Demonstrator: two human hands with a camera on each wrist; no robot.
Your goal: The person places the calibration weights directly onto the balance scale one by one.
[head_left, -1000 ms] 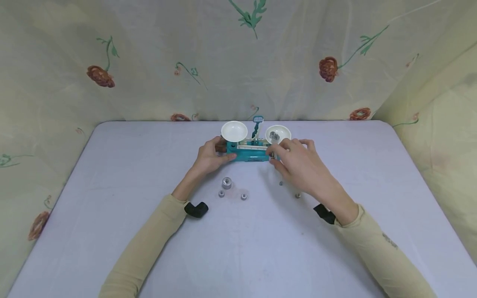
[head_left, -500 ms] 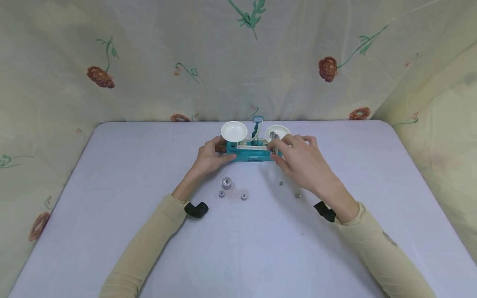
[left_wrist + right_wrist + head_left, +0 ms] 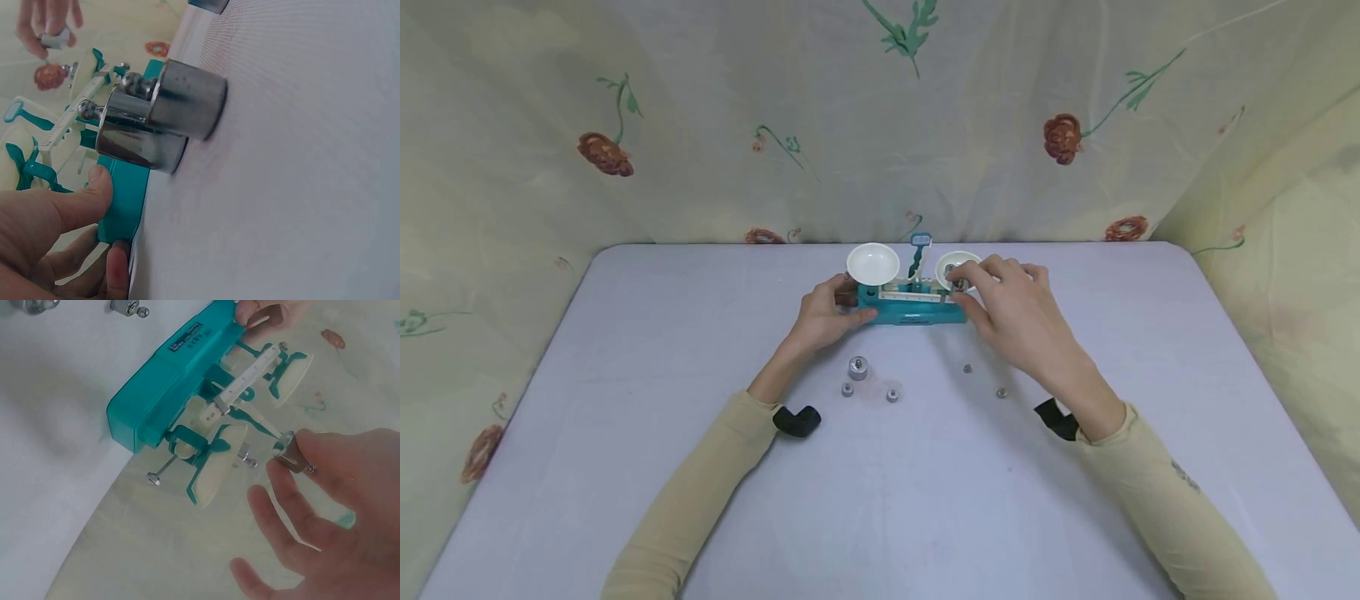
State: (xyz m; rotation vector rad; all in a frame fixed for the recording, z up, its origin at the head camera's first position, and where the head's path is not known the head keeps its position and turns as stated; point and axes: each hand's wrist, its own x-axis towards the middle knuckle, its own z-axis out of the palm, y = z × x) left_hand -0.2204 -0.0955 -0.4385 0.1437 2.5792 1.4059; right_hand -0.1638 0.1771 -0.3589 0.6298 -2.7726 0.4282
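Note:
A teal balance scale (image 3: 910,314) with two white pans stands near the table's far edge. My left hand (image 3: 820,318) grips the left end of its base, thumb on the front and fingers around behind. Between thumb and forefinger my right hand (image 3: 1021,321) pinches a small metal weight (image 3: 292,453), held just above the right pan (image 3: 215,469). On that pan sits at least one other knobbed weight (image 3: 245,456), partly hidden by my fingers in the head view. The left pan (image 3: 873,264) bears nothing.
In front of the scale stand a larger metal weight (image 3: 858,368) and two smaller weights, one of them the weight (image 3: 892,396) to its right. Two small weights, including a tiny one (image 3: 967,368), lie below my right hand. A flowered curtain (image 3: 820,125) hangs behind the table.
My right hand has moved up and slightly right with the pinched weight, from before the scale's right end to over the right pan. My left hand has kept its place.

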